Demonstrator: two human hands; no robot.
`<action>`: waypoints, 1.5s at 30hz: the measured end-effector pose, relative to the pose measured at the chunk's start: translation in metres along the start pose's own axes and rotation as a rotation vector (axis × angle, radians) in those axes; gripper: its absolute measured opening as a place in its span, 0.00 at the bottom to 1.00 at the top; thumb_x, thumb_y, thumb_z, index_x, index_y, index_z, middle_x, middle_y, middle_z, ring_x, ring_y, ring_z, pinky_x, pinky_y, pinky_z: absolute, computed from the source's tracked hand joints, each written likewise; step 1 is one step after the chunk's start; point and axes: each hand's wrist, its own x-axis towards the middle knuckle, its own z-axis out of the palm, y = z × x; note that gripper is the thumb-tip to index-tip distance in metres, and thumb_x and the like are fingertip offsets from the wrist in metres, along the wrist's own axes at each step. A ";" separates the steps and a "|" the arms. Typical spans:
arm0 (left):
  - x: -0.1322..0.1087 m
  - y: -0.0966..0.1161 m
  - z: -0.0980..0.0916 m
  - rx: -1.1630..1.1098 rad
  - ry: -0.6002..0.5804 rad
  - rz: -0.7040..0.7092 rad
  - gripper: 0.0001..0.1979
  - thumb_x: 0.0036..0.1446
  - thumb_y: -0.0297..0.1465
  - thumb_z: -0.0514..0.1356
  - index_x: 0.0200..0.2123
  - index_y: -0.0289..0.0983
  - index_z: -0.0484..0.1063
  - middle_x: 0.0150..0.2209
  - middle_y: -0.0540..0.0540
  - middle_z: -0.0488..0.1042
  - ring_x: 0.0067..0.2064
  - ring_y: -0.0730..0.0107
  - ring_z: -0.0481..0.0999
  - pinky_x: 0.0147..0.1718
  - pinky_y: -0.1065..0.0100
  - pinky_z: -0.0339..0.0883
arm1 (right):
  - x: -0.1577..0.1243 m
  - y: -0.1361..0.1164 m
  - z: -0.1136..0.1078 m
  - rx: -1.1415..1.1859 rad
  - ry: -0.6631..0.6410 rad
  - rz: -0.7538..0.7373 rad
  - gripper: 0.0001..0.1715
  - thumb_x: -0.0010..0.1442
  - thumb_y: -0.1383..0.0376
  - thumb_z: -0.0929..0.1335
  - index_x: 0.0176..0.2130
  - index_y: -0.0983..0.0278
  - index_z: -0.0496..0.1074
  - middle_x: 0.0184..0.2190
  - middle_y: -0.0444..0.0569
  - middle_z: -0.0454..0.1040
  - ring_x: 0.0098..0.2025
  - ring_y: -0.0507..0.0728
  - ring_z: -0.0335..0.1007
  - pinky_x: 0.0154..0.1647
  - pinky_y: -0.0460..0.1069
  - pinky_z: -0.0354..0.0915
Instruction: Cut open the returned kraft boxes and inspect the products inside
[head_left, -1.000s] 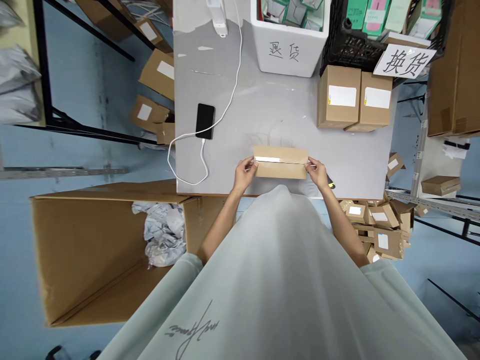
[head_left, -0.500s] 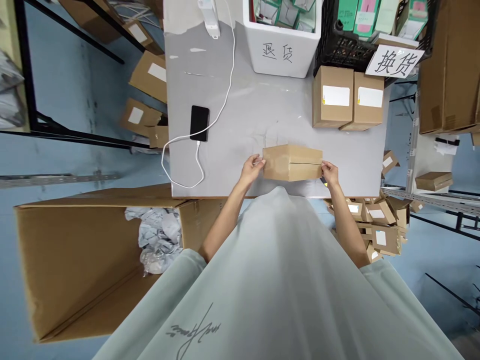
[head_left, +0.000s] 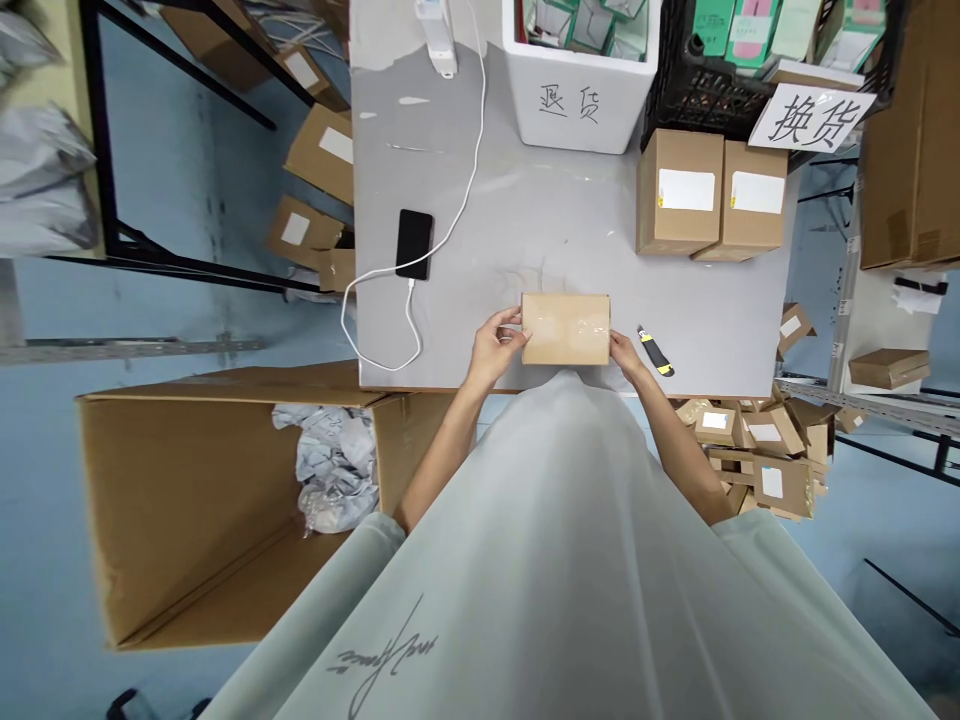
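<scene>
A small brown cardboard box [head_left: 566, 329] is at the table's front edge, one plain taped face toward me. My left hand [head_left: 498, 342] grips its left end, thumb on the near face and fingers behind. At the other end my right hand [head_left: 624, 352] holds the right side, its fingers partly hidden by the box. To the right of that hand a black and yellow box cutter [head_left: 656, 351] lies on the grey table [head_left: 480, 230], apart from the box.
A black phone [head_left: 414, 244] with a white cable lies left. Two labelled cartons [head_left: 679, 195] stand before a black crate [head_left: 697, 95]; a white bin [head_left: 581, 100] is beside it. A large open carton [head_left: 187, 520] with crumpled plastic stands lower left. Several boxes [head_left: 780, 480] are piled lower right.
The box has turned from showing an edge with a slit seam to one flat face. My right hand has moved left with it, and the box cutter now shows fully.
</scene>
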 end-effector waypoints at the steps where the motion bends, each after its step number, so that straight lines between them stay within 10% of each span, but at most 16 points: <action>1: -0.002 0.000 0.001 0.005 -0.015 -0.006 0.34 0.56 0.44 0.78 0.64 0.40 0.83 0.56 0.39 0.84 0.43 0.64 0.84 0.48 0.60 0.82 | -0.001 -0.002 0.003 0.006 -0.004 0.033 0.28 0.67 0.44 0.71 0.49 0.63 0.85 0.47 0.54 0.90 0.55 0.66 0.82 0.64 0.62 0.77; 9: -0.005 0.007 0.022 -0.080 -0.044 -0.089 0.31 0.69 0.57 0.69 0.61 0.39 0.82 0.63 0.34 0.84 0.63 0.49 0.84 0.60 0.54 0.81 | -0.005 -0.021 -0.013 0.138 0.052 0.062 0.33 0.68 0.36 0.70 0.48 0.60 0.81 0.50 0.55 0.88 0.56 0.62 0.84 0.62 0.58 0.80; 17: 0.023 0.039 0.031 -0.074 -0.071 -0.067 0.41 0.76 0.69 0.51 0.51 0.37 0.82 0.50 0.34 0.87 0.61 0.44 0.85 0.60 0.49 0.81 | 0.003 -0.065 -0.021 0.141 -0.033 0.013 0.45 0.72 0.26 0.66 0.55 0.60 0.85 0.56 0.57 0.88 0.63 0.67 0.83 0.66 0.61 0.78; 23: 0.019 0.031 0.028 -0.099 0.032 -0.007 0.30 0.75 0.61 0.62 0.51 0.38 0.81 0.56 0.35 0.86 0.63 0.48 0.85 0.60 0.51 0.82 | -0.010 -0.076 -0.029 0.224 -0.053 -0.124 0.40 0.68 0.32 0.74 0.63 0.56 0.85 0.67 0.52 0.84 0.76 0.68 0.75 0.76 0.64 0.72; 33: 0.026 -0.034 0.040 -0.030 0.006 -0.212 0.28 0.65 0.43 0.72 0.63 0.37 0.80 0.61 0.31 0.85 0.62 0.46 0.85 0.67 0.44 0.79 | -0.010 -0.022 -0.022 0.189 -0.005 0.046 0.41 0.59 0.38 0.81 0.60 0.60 0.85 0.69 0.59 0.83 0.71 0.71 0.79 0.76 0.69 0.73; 39: 0.083 -0.008 0.046 -0.019 -0.017 -0.244 0.31 0.70 0.42 0.69 0.72 0.38 0.75 0.80 0.29 0.68 0.78 0.43 0.73 0.75 0.47 0.70 | 0.034 -0.043 -0.020 0.170 0.045 0.075 0.48 0.64 0.39 0.78 0.72 0.61 0.77 0.82 0.60 0.67 0.82 0.70 0.66 0.79 0.64 0.70; 45: 0.098 0.020 0.062 -0.099 -0.021 -0.199 0.23 0.69 0.42 0.70 0.61 0.37 0.81 0.65 0.31 0.84 0.66 0.45 0.85 0.73 0.40 0.73 | 0.050 -0.074 -0.008 0.184 0.032 0.003 0.49 0.63 0.34 0.76 0.67 0.64 0.80 0.72 0.62 0.79 0.77 0.70 0.73 0.79 0.66 0.68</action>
